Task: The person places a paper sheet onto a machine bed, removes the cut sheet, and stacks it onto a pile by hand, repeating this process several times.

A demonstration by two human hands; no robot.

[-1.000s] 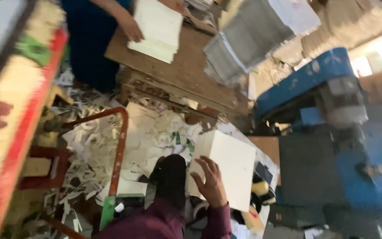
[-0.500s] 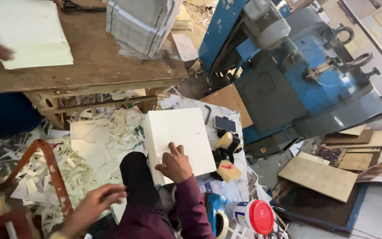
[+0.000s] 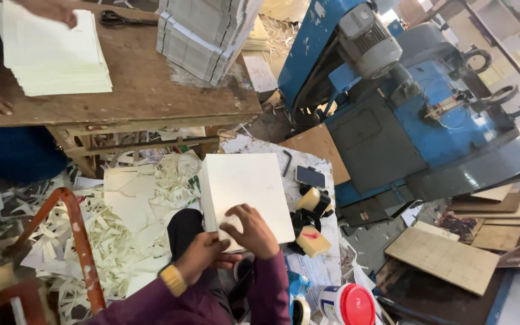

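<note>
A thick stack of white paper sheets (image 3: 245, 186) rests on my lap, above a low surface. My right hand (image 3: 253, 230) lies on the near end of the stack, fingers spread over its top sheet. My left hand (image 3: 203, 257), with a yellow band at the wrist, holds the stack's near left corner from the side and below. Both sleeves are maroon.
A wooden table (image 3: 145, 90) at the back carries a paper stack (image 3: 52, 54) that another person in blue handles, plus bundled sheets (image 3: 203, 36). A blue machine (image 3: 416, 114) stands at right. A phone (image 3: 310, 176), sponge blocks (image 3: 313, 241), red-lidded jar (image 3: 347, 304), paper scraps (image 3: 109, 235) and boards (image 3: 443, 259) lie around.
The view swung right and down. My left hand came in from the lower left and took the stack's near corner; my right hand stayed on the stack.
</note>
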